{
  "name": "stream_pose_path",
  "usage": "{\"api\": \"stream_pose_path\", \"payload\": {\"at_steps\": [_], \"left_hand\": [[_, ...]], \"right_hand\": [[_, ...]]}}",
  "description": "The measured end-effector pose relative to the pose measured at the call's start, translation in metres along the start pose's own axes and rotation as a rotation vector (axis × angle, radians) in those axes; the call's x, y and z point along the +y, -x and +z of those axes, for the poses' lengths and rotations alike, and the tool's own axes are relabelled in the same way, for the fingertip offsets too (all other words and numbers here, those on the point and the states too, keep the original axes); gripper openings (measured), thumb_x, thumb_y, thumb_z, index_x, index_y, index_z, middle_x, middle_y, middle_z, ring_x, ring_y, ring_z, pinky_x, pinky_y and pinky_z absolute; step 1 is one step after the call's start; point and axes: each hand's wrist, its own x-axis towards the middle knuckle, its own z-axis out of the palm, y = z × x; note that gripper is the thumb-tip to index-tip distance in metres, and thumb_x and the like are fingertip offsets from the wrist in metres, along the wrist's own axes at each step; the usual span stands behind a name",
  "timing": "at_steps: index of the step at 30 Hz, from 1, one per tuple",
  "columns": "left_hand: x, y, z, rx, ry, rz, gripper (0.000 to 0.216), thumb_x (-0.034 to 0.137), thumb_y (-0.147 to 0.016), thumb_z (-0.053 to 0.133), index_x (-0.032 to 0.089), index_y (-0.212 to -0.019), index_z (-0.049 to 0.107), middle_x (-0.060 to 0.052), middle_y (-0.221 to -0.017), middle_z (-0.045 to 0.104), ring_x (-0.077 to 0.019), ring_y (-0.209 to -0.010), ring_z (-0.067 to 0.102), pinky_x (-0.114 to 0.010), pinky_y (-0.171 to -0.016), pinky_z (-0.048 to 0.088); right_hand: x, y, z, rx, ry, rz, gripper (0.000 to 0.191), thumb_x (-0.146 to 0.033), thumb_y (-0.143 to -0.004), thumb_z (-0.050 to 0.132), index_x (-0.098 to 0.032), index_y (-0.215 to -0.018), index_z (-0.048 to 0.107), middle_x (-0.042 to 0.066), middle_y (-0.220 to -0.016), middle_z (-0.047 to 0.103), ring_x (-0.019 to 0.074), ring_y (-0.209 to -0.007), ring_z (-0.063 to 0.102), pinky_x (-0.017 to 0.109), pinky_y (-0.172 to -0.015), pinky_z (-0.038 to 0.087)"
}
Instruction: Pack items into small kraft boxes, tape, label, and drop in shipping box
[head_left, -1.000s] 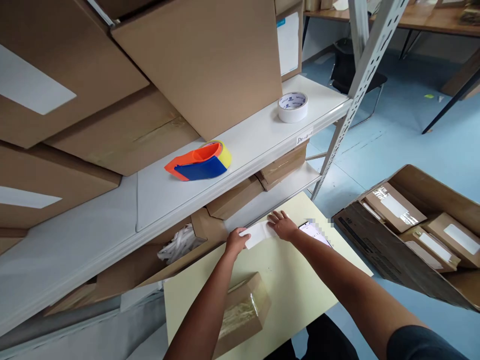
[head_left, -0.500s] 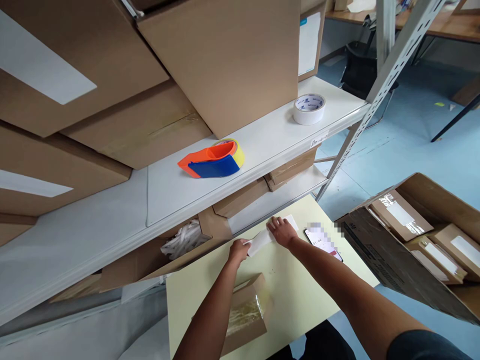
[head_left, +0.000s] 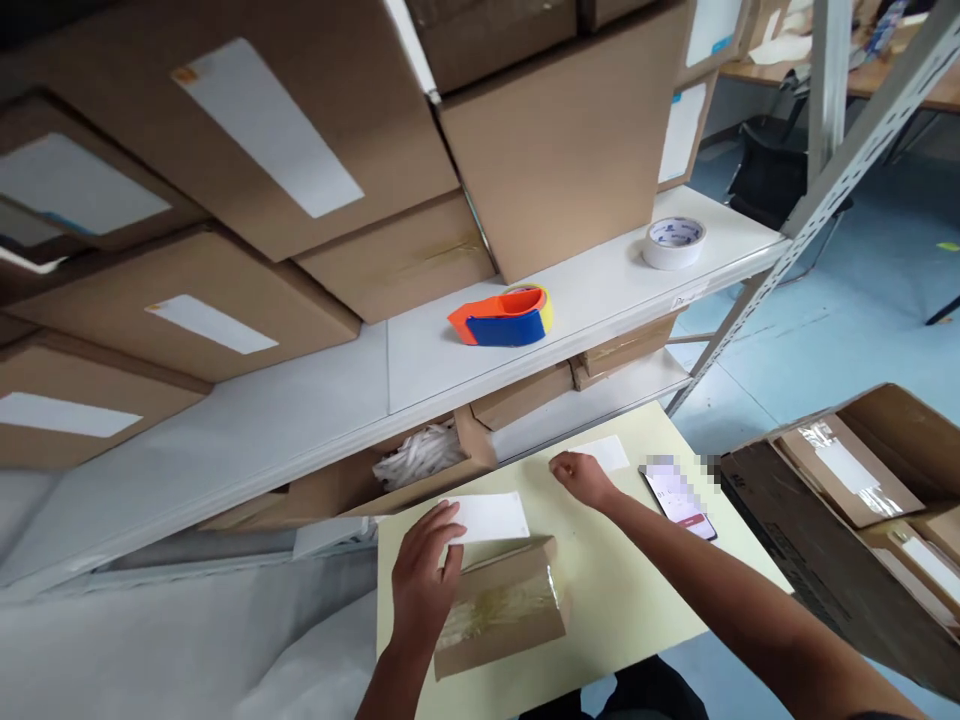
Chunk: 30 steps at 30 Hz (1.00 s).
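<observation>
My left hand (head_left: 421,578) pinches the left end of a white label (head_left: 491,517) and holds it just above the far edge of a small brown cardboard box (head_left: 502,610) with clear tape on top. The box lies on a pale yellow table (head_left: 622,590). My right hand (head_left: 583,474) rests on the table farther back with its fingers curled; nothing shows inside them. A small white slip (head_left: 609,452) lies flat right beside its knuckles. A phone (head_left: 679,497) lies to the right of that hand.
A white shelf (head_left: 337,390) behind the table carries an orange and blue tape dispenser (head_left: 502,318), a white tape roll (head_left: 673,242) and large cardboard boxes (head_left: 570,150). An open carton (head_left: 862,480) of packages stands on the blue floor at the right.
My left hand pulled the white label away from the right hand, toward me and over the small box. A white slip stayed on the table by the right hand. The view swung left.
</observation>
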Motion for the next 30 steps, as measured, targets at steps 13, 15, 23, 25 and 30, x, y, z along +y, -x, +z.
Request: {"api": "stream_pose_path", "payload": {"at_steps": [13, 15, 23, 25, 30], "left_hand": [[0.012, 0.067, -0.121, 0.323, -0.069, 0.189, 0.027, 0.002, -0.082, 0.065, 0.021, -0.102, 0.071, -0.01, -0.113, 0.074, -0.0276, -0.119, 0.065, -0.046, -0.102, 0.054], [0.013, 0.081, -0.133, 0.224, -0.11, 0.179, 0.032, 0.009, -0.084, 0.065, 0.02, -0.114, 0.07, -0.012, -0.121, 0.073, -0.0301, -0.124, 0.063, -0.053, -0.111, 0.046], [0.021, 0.143, -0.134, 0.243, 0.303, 0.059, 0.037, 0.009, -0.093, 0.059, 0.019, -0.128, 0.064, -0.009, -0.118, 0.075, -0.0206, -0.115, 0.069, -0.037, -0.1, 0.057], [0.017, 0.155, -0.135, 0.288, 0.417, -0.024, 0.036, 0.008, -0.094, 0.058, 0.02, -0.127, 0.065, -0.008, -0.116, 0.076, -0.0195, -0.111, 0.071, -0.034, -0.094, 0.06], [0.003, 0.173, -0.143, 0.351, 0.533, -0.057, 0.038, 0.008, -0.094, 0.057, 0.023, -0.128, 0.066, -0.006, -0.111, 0.078, -0.0189, -0.105, 0.074, -0.033, -0.089, 0.062]], "right_hand": [[-0.171, 0.155, 0.052, -0.198, -0.956, -0.12, 0.036, -0.052, -0.081, 0.078, -0.017, -0.079, 0.074, 0.004, -0.076, 0.074, 0.0149, -0.066, 0.066, 0.031, -0.072, 0.052], [-0.186, 0.164, 0.064, -0.159, -0.869, -0.127, 0.035, -0.052, -0.083, 0.077, -0.017, -0.078, 0.074, 0.003, -0.074, 0.073, 0.015, -0.067, 0.065, 0.03, -0.071, 0.052], [-0.234, 0.204, 0.131, -0.268, -0.654, -0.221, 0.032, -0.051, -0.091, 0.068, -0.021, -0.091, 0.08, 0.002, -0.078, 0.072, 0.0173, -0.077, 0.065, 0.031, -0.077, 0.053], [-0.243, 0.21, 0.14, -0.287, -0.644, -0.208, 0.033, -0.051, -0.093, 0.065, -0.022, -0.096, 0.08, 0.003, -0.078, 0.072, 0.0174, -0.076, 0.067, 0.033, -0.078, 0.055], [-0.257, 0.218, 0.154, -0.251, -0.672, -0.154, 0.028, -0.047, -0.09, 0.07, -0.02, -0.093, 0.078, 0.004, -0.075, 0.073, 0.0181, -0.072, 0.07, 0.036, -0.078, 0.059]]}}
